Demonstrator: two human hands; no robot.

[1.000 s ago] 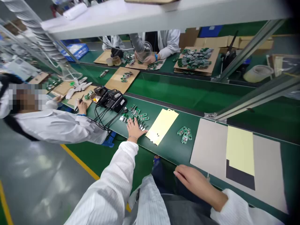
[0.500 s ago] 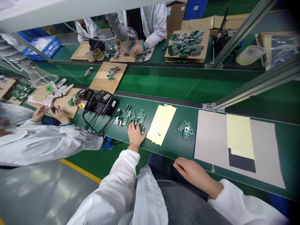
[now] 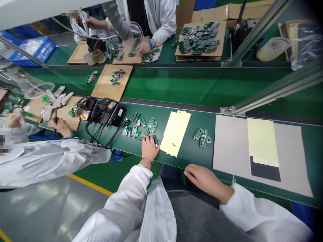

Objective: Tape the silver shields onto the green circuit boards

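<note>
Circuit boards (image 3: 151, 122) at left hand (image 3: 149, 149), long axes in mixed directions

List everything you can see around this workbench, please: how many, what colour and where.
Circuit boards: many, green, grouped near the left hand, right of the nearer yellow sheet, and farther off
Yellow sheets: at least two, pale, right of the left hand and on the grey sheeting
Grey sheeting: count unclear, right
Black sheet: one, partly under yellow
Black devices: several, with cables, left
Cardboard: several, brown, left and back
Clear hoods: two, left and back
Basket: one, blue, back left
Workbench: green, in front
Co-workers: three, white coats, left and opposite
Left hand: one, bare, at the boards
Right hand: one, bare, near the bench edge
</note>
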